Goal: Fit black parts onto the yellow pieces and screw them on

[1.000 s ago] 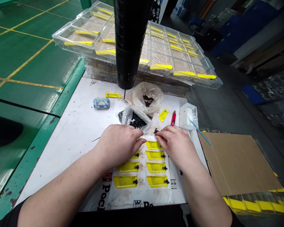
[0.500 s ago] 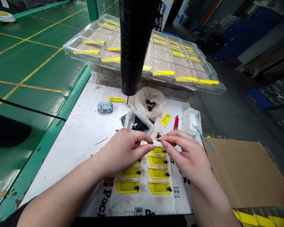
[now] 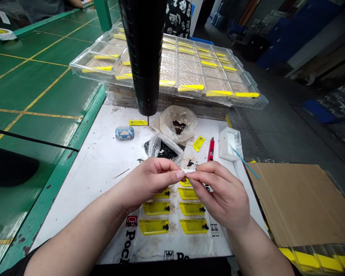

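My left hand [image 3: 161, 178] and my right hand [image 3: 221, 188] meet fingertip to fingertip above the rows of yellow plastic parts. Both are closed in a pinch; whatever lies between the fingertips is too small to name. Below them, yellow parts such as this yellow part [image 3: 153, 227] lie in two columns on printed white plastic, several with a small black piece at the right end. Just beyond my fingers are a little pile of dark bits [image 3: 190, 163] and a clear bag [image 3: 176, 152] of small black pieces.
A black electric screwdriver [image 3: 143, 65] hangs over the table. Behind it a clear divided tray [image 3: 189, 69] holds yellow parts. Around are a bag of brown pieces [image 3: 186, 119], a red cutter [image 3: 211, 149], a white box [image 3: 227, 147], a blue case [image 3: 124, 133] and cardboard [image 3: 296, 199].
My right hand has come from the small dark pile toward my left hand, and their fingertips now meet. My left hand's thumb and fingers have closed together. The view has shifted a little.
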